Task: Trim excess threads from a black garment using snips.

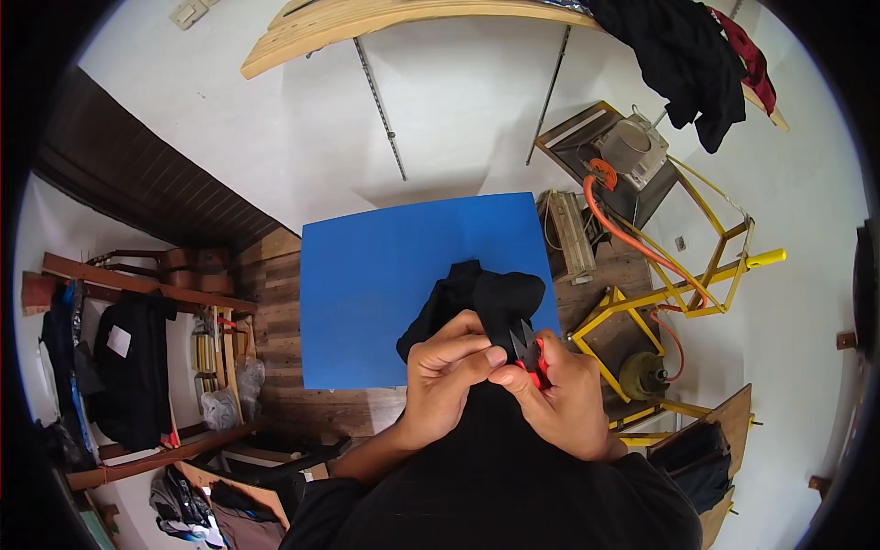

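Observation:
My left hand (447,378) pinches the edge of a black cloth garment (505,295) between thumb and fingers. In my right hand (567,399) is a pair of small thread snips (528,350) with red handles; the dark blades stand apart and point up against the cloth. Both thumbs are close together at the cloth's edge. Part of the cloth rests on the blue tabletop (371,295), and its lower end merges with my black shirt.
A wooden shelf (412,19) holding dark garments spans the wall ahead. At the right are a yellow metal frame (715,278), an orange hose (632,240) and a gas cylinder (643,375). Shelves with folded clothes (134,371) stand at the left.

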Demonstrator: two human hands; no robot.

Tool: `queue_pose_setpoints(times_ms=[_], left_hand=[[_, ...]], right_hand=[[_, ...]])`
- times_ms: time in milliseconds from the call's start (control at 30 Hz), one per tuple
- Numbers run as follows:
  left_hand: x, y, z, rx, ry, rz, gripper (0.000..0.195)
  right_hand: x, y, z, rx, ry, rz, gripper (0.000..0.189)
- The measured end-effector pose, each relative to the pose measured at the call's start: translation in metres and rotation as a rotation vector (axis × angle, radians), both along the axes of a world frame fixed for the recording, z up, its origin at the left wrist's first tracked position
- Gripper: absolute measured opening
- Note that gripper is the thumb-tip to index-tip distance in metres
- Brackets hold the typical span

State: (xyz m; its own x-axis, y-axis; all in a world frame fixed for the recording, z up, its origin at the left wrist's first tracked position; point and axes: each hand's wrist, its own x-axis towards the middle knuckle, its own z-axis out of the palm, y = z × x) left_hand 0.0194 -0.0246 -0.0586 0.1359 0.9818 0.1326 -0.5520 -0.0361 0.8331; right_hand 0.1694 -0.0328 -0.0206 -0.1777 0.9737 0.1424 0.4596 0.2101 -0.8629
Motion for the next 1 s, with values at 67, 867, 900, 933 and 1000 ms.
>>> queue_pose_setpoints(times_ms=[67,867,900,933,1000], left_hand=[[-0.002,-0.002,-0.002,0.08,0.04,0.021,0.019],[-0.006,-0.029,0.012,0.222,0.309,0.056,0.015],[-0.005,-0.028,0.012,0.224,0.309,0.053,0.015],[-0.004,-0.028,0.012,0.222,0.261,0.042,0.014],[-0.003,-0.028,0.009,0.22,0.214,0.03,0.014]], right_hand=[[-0.001,-0.003,0.0,0.008,-0.011,-0.002,0.044],[-0.001,-0.026,0.01,-0.034,0.057,0.023,0.042],[0.001,-0.027,0.009,-0.032,0.057,0.021,0.042],[0.003,-0.029,0.005,-0.087,0.156,0.01,0.042],[0.007,-0.031,0.004,-0.14,0.256,-0.001,0.042]])
